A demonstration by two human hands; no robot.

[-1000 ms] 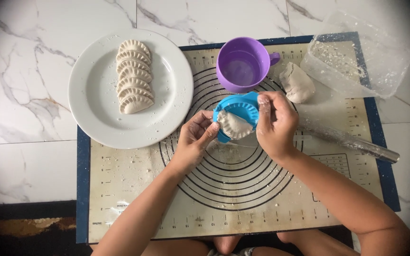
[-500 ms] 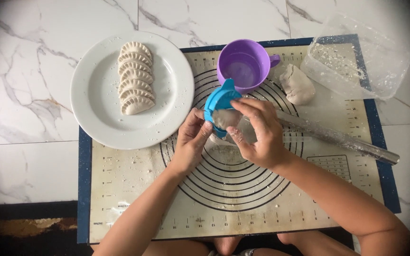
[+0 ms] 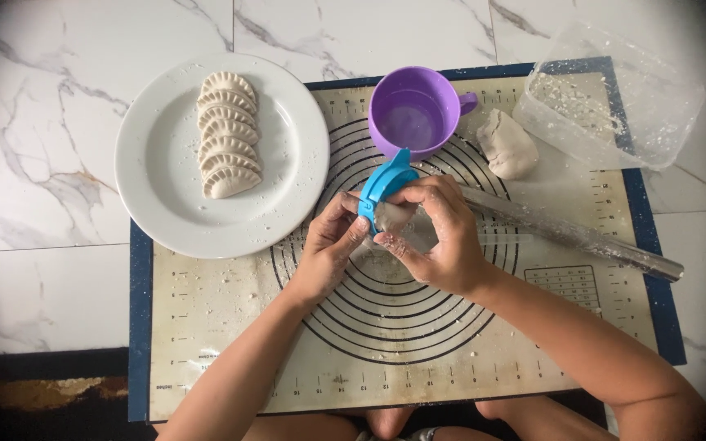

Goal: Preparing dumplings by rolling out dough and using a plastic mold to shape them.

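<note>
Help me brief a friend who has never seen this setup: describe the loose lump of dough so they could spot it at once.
Start at the baking mat with the ring pattern and go to its far right corner, by the clear plastic tub. The dough lump lies on the mat between that tub and the purple cup, just beyond the rolling pin. Unlike the crimped dumplings on the white plate, it is smooth and unshaped.

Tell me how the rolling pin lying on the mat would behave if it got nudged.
The rolling pin is a long, smooth cylinder lying flat on the mat, so it would probably roll sideways rather than slide. It looks rigid and unlikely to flex. Its flour-dusted surface might feel slippery to grip. Nothing appears to block it along its length.
</note>
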